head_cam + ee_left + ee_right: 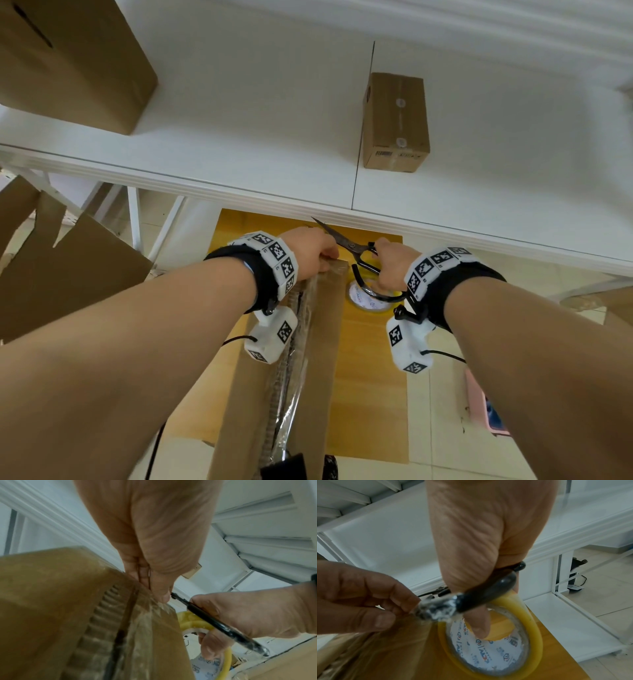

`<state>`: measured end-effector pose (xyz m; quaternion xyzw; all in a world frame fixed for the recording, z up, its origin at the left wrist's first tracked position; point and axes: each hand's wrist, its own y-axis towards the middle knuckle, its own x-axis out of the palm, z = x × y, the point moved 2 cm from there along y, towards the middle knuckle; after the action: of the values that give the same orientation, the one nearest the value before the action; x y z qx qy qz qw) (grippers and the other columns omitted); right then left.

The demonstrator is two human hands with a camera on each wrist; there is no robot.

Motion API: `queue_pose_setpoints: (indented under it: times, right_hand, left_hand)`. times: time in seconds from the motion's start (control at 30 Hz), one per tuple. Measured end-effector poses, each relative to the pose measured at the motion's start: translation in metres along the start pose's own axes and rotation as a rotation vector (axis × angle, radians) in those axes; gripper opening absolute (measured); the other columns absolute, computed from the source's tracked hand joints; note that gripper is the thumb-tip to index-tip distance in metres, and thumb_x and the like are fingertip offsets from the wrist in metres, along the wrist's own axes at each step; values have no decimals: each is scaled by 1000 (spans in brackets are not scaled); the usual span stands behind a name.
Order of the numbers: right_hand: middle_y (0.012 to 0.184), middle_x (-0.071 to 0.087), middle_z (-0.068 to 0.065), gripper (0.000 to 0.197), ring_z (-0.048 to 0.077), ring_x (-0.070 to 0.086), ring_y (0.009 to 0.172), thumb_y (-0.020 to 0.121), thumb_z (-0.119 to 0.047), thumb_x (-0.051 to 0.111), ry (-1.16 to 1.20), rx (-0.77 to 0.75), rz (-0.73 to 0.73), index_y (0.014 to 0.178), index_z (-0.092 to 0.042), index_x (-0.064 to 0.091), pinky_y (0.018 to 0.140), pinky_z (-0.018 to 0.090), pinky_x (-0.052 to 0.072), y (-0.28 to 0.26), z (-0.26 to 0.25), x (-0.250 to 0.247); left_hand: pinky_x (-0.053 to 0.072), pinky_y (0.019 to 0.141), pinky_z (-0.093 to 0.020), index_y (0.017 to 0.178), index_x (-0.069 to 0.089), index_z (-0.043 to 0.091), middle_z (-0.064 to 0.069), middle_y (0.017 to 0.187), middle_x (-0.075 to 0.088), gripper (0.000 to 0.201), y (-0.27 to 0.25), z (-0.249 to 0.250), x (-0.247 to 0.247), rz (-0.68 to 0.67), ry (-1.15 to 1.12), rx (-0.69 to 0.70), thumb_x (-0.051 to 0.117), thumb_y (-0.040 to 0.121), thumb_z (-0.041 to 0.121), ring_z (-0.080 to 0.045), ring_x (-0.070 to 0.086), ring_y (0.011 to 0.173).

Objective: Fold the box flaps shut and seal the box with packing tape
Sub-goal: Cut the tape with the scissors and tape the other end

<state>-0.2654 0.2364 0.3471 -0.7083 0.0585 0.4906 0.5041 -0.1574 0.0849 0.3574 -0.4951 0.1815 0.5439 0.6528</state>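
Note:
A long brown cardboard box (322, 342) stretches away from me, with clear tape running along its top seam. My left hand (310, 250) grips the box's far end, its fingers curled over the taped corner (150, 599). My right hand (394, 265) holds black scissors (346, 241) whose blades point left, right at the left hand's fingers. A yellowish packing tape roll (366, 299) hangs from a finger (477, 622) of my right hand, through the roll's core (488, 649). In the right wrist view the scissors handle (488, 595) is smeared with tape residue.
The white table's edge (239, 195) runs just above the hands. On the table stand a small sealed box (395, 123) and a large box (68, 58) at the far left. Loose cardboard sheets (51, 274) lean at the left. A yellow wooden surface (370, 377) lies below.

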Motion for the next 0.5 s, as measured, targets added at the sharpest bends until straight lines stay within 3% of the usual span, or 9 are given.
queue_pose_setpoints:
  times: [0.17,0.33,0.43,0.5]
  right_hand:
    - [107,62,6,57,24,66,91,87,-31,76,26,1,6,125,-9,40,76,35,58,-2,4,3]
    - [111,61,5,58,23,65,93,86,-32,77,39,-23,3,126,-11,41,76,35,57,-2,2,5]
    - [112,62,5,58,23,66,94,86,-32,77,30,-25,-8,126,-11,41,80,36,58,-3,4,7]
    - [116,61,4,57,23,65,96,86,-31,77,40,-29,-7,126,-12,41,80,36,58,-4,5,8]
  left_hand:
    - [45,102,-33,131,59,24,3,131,59,38,0,-1,6,5,2,-5,56,96,11,-19,55,120]
    - [47,101,-43,134,53,33,-4,135,50,48,4,4,16,-52,94,-23,49,94,7,-26,48,122]
    - [43,101,-44,134,51,36,-4,130,51,35,5,2,21,-67,106,-17,49,98,38,-25,47,121]
    - [42,101,-45,132,49,40,-2,124,50,41,5,-1,25,-67,115,-16,52,93,53,-24,44,119]
